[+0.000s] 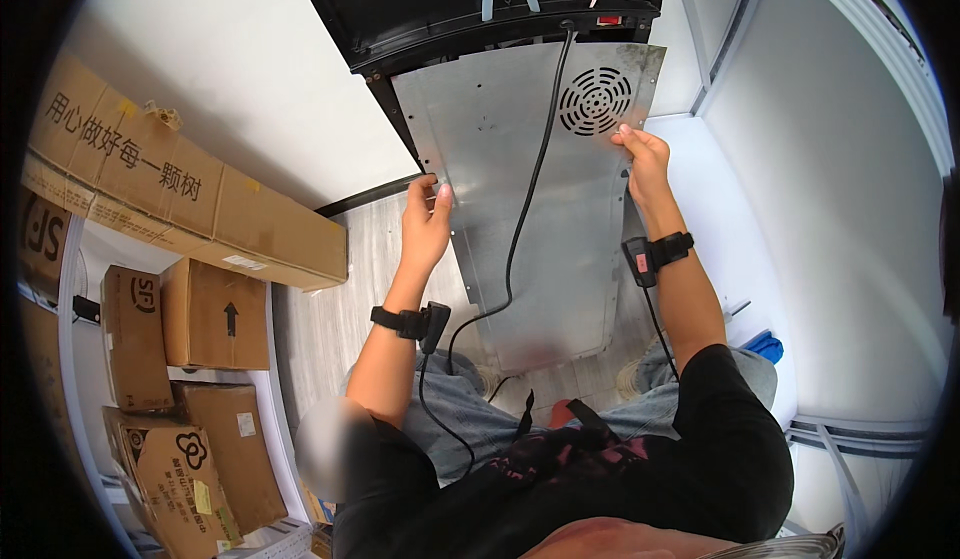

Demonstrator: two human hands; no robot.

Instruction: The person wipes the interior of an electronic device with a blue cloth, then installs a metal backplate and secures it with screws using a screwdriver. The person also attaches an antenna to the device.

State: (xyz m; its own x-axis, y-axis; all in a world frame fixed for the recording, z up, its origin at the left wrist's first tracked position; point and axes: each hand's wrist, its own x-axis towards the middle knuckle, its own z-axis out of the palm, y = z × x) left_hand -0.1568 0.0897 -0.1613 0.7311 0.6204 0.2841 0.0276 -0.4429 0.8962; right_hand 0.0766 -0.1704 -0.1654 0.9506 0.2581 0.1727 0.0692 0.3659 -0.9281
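Note:
A long grey sheet-metal panel [540,214] stands in front of me, leaning out from the back of a black appliance [420,9]. Its upper right corner has a round slotted vent [596,101]. My left hand [427,221] pinches the panel's left edge, thumb on the front face. On the opposite edge, just below the vent, my right hand [647,162] grips with thumb and fingers. A black power cord [535,179] runs from the appliance down across the panel. Beside the cord's upper end sits a red switch [609,21].
Cardboard boxes fill a shelf at my left, with one long carton [190,179] lying on top. White walls stand on both sides. A blue object [764,347] and a thin metal tool shaft [738,309] lie at my right. Straps with black cables are on both wrists.

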